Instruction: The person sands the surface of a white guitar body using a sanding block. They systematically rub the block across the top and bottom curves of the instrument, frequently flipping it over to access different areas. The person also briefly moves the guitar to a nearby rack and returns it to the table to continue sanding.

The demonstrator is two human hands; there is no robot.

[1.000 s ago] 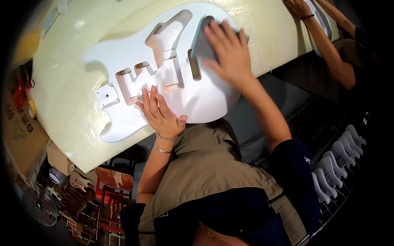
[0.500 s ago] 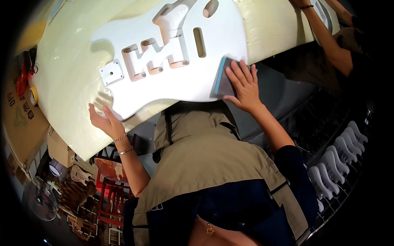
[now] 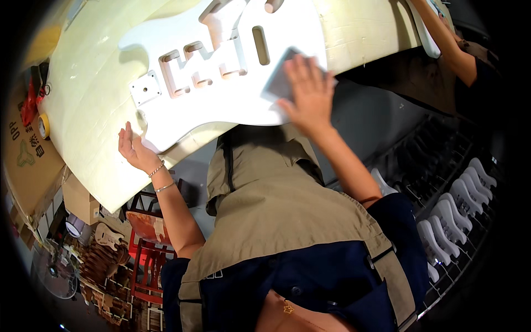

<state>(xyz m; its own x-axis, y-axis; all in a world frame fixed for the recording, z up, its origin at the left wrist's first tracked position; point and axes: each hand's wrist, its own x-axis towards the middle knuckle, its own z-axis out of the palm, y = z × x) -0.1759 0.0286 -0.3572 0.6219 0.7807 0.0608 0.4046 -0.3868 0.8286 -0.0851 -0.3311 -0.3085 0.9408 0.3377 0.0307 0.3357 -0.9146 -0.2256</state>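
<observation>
In the head view, we saw the white guitar body (image 3: 221,72) lying flat on the pale workbench (image 3: 88,110). The right hand (image 3: 310,94) pressed a grey sanding pad (image 3: 282,80) onto its lower edge, fingers spread flat. The left hand (image 3: 134,146) steadied the body's near edge, fingers loosely extended. 1 co-worker's arm (image 3: 448,41) reached in at upper right.

Guitar body (image 3: 221,72) lies flat on the workbench (image 3: 83,110), with the left hand (image 3: 133,146) at its near-left edge, the right hand (image 3: 310,94) on a sanding pad (image 3: 279,83) at its right end, and a rack of guitar bodies (image 3: 459,210) to the far right.
</observation>
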